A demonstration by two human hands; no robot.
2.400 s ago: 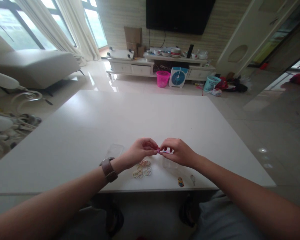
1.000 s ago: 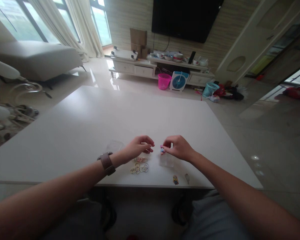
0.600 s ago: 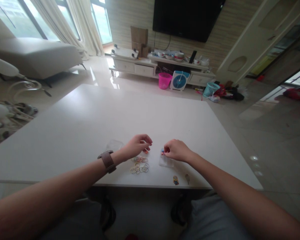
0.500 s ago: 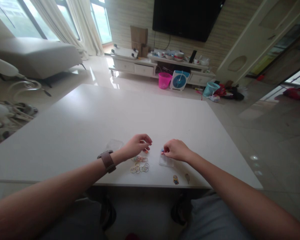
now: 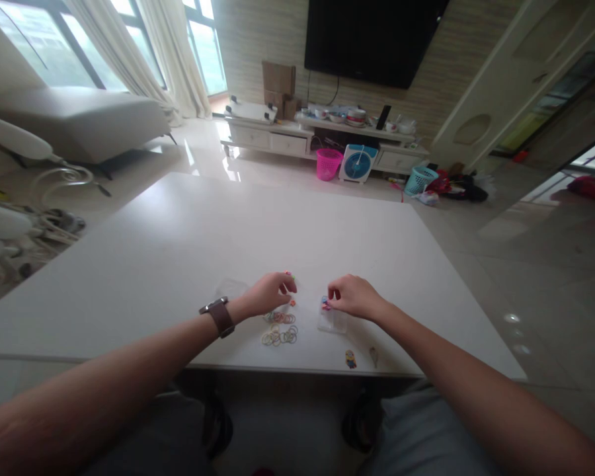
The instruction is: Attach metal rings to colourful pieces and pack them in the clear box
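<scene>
Nearest the person, at the front edge of the wide white table, lie a small yellow cartoon-figure charm and a pale clear trinket, both just behind the small clear plastic box taken as landmark. Left of that box sits a loose cluster of small pastel rubber bands. The right hand rests at the box's far rim, fingers pinched narrow on a tiny pink-and-blue piece; a moment ago both hands met over that piece, and now they have parted, which suggests the joined work on it is finished and it is going down at the box. The left hand, with a brown wristwatch on its wrist, hovers loosely curled over the bands, holding nothing that can be made out. Far beyond the box, across a glossy floor, stand a pink basket, a blue-and-white fan and a black wall-mounted television.
</scene>
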